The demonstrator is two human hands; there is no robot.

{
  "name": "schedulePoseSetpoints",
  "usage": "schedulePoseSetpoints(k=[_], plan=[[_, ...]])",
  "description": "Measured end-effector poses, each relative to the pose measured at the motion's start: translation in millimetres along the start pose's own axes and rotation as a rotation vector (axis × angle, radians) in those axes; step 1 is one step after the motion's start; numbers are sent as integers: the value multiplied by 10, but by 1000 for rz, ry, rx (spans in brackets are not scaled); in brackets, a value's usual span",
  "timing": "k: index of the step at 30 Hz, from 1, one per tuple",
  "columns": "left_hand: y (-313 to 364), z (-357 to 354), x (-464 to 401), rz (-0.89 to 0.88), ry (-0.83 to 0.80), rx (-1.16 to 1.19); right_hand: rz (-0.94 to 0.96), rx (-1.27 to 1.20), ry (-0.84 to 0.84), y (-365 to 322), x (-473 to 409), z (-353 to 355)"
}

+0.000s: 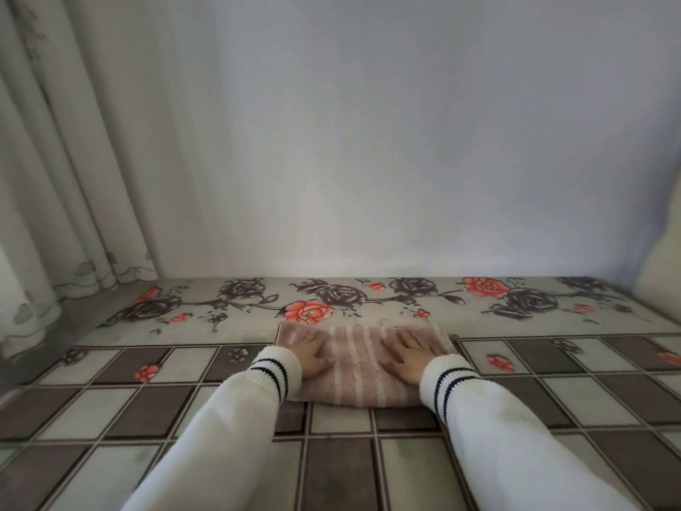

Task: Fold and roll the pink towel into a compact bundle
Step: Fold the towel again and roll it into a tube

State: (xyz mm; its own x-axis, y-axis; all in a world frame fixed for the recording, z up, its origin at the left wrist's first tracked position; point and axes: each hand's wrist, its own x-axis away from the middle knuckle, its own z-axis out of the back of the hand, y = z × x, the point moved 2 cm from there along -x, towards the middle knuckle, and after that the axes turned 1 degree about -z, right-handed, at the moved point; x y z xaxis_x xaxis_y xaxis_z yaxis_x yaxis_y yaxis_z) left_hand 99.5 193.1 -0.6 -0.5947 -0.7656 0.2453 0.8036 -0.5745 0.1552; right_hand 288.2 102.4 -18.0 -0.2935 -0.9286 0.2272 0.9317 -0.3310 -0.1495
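Pale blue-grey wall [368, 142] fills the far half of the view, with one light curtain [55, 160] hanging at the far left. Below lies one surface covered by a patterned cloth [331, 455] of brown and white rectangles, with a far band of red and dark roses. One pink towel [363, 366] with pale stripes lies folded flat near the middle of that cloth. Two hands press on it, palms down: the left hand [312, 354] on its left part, the right hand [404, 357] on its right part, fingers [409, 341] of both slightly spread and flat, gripping nothing. Two white sleeves [490, 437], each cuff with two dark stripes, reach in from the near edge.
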Motion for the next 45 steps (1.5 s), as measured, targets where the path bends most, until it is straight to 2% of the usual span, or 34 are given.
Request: schedulePoseSetpoints(k=[5, 12, 19, 24, 27, 33, 39, 45], plan=[[-67, -106, -30, 68, -81, -93, -34, 40, -29, 100, -3, -76], [-44, -58, 70, 81, -38, -48, -13, 17, -14, 79, 35, 1], [99, 116, 316, -75, 45, 45, 105, -17, 132, -42, 284, 246], [78, 123, 452, -106, 65, 193, 171, -74, 214, -133, 464, 314], [58, 116, 533, -139, 76, 175, 216, -17, 296, -137, 531, 354], [-9, 73, 679, -137, 1, 170, 281, -126, 44, -120, 595, 255], [-35, 0, 725, -172, 79, 146, 280, -96, -2, -68, 681, 213], [-113, -40, 680, -175, 63, 134, 259, 149, 2, -24, 711, 148]])
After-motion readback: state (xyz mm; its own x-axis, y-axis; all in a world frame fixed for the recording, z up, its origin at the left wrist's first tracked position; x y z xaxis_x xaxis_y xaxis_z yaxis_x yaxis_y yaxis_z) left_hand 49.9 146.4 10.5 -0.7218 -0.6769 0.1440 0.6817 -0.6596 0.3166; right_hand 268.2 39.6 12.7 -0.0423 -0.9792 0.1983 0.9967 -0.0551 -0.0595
